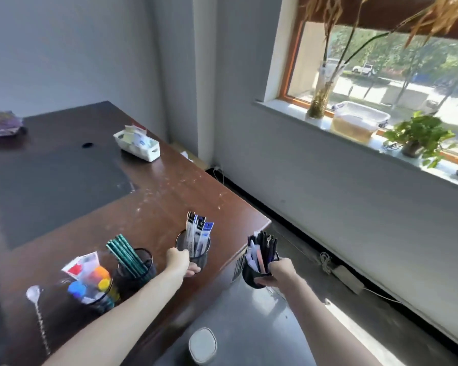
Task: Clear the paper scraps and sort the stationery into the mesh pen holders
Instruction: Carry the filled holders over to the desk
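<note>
The arranging step is judged to be in hand: 4 mesh holders are filled, and 2 of them are gripped. The pen holder [251,276], at the lower centre-right of the frame, is held in the air just off the edge of the desk [169,207] by the right hand [279,272], whose fingers are curled round its wall and base. The refill holder [200,256] stands near the desk's lower right corner and is gripped by the left hand [179,262], with the thumb at the rim and the fingers wrapped round the side. The next move is judged to call for the pen holder to be kept level and set down beside the refill holder.

Dark pens [265,247] are packed in the pen holder, and packaged refills [198,231] in the refill holder. Green pencils [124,252] lean in the pencil holder [150,262]. Bright-capped markers [98,278] sit in the marker holder [101,302] at lower left. Paper slips are kept in a white basket [140,150] at upper centre-left. Whether the pale flecks [167,188] are scraps cannot be told.
</note>
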### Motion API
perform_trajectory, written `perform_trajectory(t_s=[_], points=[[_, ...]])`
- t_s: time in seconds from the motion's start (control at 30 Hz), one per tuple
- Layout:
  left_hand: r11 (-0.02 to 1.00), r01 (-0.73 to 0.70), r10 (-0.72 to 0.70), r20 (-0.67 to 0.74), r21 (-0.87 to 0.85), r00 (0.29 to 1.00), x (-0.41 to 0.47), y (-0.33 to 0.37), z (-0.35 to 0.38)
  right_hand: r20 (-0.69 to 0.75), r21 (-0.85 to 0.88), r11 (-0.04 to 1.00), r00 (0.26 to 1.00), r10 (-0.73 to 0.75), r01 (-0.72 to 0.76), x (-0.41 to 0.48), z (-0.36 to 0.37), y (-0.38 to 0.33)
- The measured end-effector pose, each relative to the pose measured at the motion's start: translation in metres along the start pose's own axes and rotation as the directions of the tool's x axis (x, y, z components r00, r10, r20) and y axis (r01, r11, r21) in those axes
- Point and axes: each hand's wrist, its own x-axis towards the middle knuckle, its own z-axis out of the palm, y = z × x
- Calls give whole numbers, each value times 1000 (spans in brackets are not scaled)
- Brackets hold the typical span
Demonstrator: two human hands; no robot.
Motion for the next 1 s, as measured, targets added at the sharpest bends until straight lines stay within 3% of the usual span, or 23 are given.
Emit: perform_trajectory(t_s=[0.13,0.3,0.7,1.0], points=[[982,68,-85,-89,-174,992,17,-7,-13,-2,41,999,1000,-29,29,34,57,-5],[905,172,-231,-110,-389,967,44,-9,-6,48,-77,996,998,-40,43,114,104,3],[802,170,-413,-325,-573,851,88,-9,22,169,-261,965,985,29,16,99,104,-79],[733,151,-424,-272,-664,864,95,-9,29,292,-269,962,956,30,52,129,132,-101]])
